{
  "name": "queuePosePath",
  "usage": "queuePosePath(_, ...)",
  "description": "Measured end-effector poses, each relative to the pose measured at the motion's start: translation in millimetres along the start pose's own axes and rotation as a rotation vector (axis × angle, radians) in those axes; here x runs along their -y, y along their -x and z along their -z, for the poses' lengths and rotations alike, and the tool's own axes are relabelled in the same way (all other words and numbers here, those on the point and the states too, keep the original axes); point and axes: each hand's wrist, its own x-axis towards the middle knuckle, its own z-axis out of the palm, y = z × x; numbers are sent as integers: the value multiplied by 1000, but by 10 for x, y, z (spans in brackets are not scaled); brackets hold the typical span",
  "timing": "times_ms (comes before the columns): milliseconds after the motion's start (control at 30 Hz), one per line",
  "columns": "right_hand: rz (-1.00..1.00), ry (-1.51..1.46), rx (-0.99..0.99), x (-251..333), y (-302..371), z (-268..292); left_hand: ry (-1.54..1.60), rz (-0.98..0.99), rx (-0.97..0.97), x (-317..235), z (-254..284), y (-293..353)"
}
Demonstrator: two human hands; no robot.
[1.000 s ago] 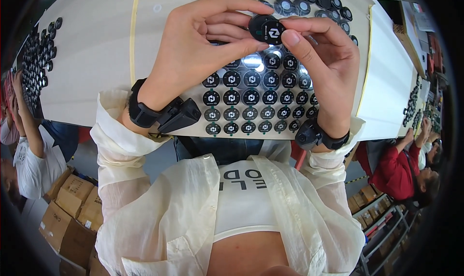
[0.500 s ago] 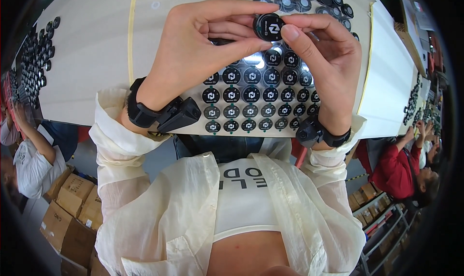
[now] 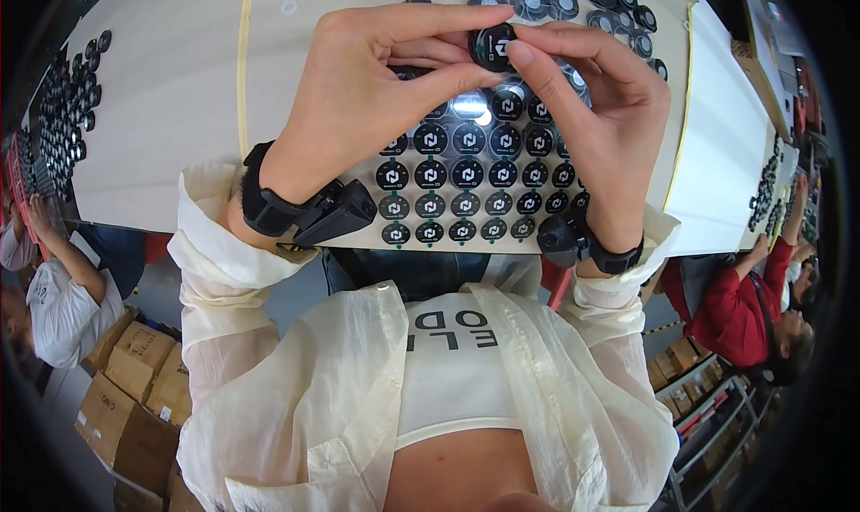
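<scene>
Between both hands, over the far part of the rows, a small round black disc (image 3: 489, 50) with a white mark on its face is held up. My left hand (image 3: 354, 82) is closed around its left side, with index finger above and thumb below. My right hand (image 3: 614, 95) pinches its right side, the thumb lying over part of the printed face. Beneath the hands, similar black discs (image 3: 467, 173) lie face up in neat rows on the beige table (image 3: 170, 109). My forearms hide some of these rows.
More round black parts (image 3: 564, 6), several with pale centres, lie loosely beyond my hands. Another cluster (image 3: 67, 109) sits at the far left. A yellow tape line (image 3: 244, 64) crosses the table. People work at both sides, and cardboard boxes (image 3: 134, 413) stand lower left.
My right thumb and fingers have shifted left over the held disc, and the thumb now covers more of its white mark. The disc has turned slightly. My left hand has hardly moved.
</scene>
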Motion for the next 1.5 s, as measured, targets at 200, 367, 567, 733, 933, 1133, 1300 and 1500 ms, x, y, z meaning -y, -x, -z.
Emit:
queuePosePath(200, 127, 241, 34, -39, -28, 35, 87, -6, -6, 37, -25, -7)
queuePosePath(367, 170, 118, -41, -61, -17, -37, 207, -25, 37, 30, -28, -40)
queuePosePath(567, 67, -108, -156, -63, -51, 61, -10, -93, 26, 45, 163, -252)
queuePosePath(733, 104, -46, -228, -61, 1, 242, -699, -227, -65, -115, 579, -1106)
queuePosePath(933, 110, -81, -328, 61, 88, 444, -1418, -216, -123, 626, 1695, -2266)
queuePosePath(1133, -58, 91, -283, 47, 409, 796, -1288, -343, 96, 210, 780, -2102)
queuePosePath(1300, -66, 419, -96, 32, 432, 873, -878, -525, 490, 130, -109, -2009)
queuePosePath(1500, 8, 585, 91, -112, 271, 865, -1033, -507, 406, 255, -215, -2116)
